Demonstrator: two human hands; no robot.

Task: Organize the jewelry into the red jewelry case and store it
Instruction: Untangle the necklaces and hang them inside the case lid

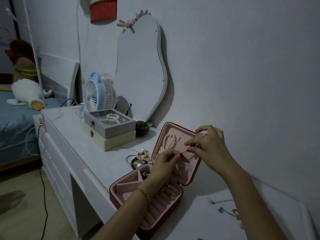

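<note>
The red jewelry case (147, 203) lies open near the front edge of the white dresser top (72, 135), its pink-lined tray toward the person and its lid (174, 149) propped up behind. A pearl bracelet (168, 141) already hangs against the inside of the lid, and small gold pieces sit in the ring rolls (166, 193) of the tray.

Both hands work at the lid. The left hand (164, 161) has its thumb and forefinger drawn together in a pinch, and the right hand (207, 144) does the same just beside it, the two meeting over the lid's lower pocket. Whatever they grasp is too fine to make out (a thin chain or a clasp seems likely, though the dim light hides it).

The step in hand looks like fastening or tucking a slender piece into the lid, so the filling of the case is partly done. The next move probably calls for seating that piece, then fetching the heap of loose bracelets and beads (138, 158) lying just left of the lid on the dresser.

Farther back stand a grey glass-topped box (110, 123) holding pearls, stacked on a pale wooden box (117, 141), with a small blue fan (94, 94) and a wavy mirror (140, 71) behind.
</note>
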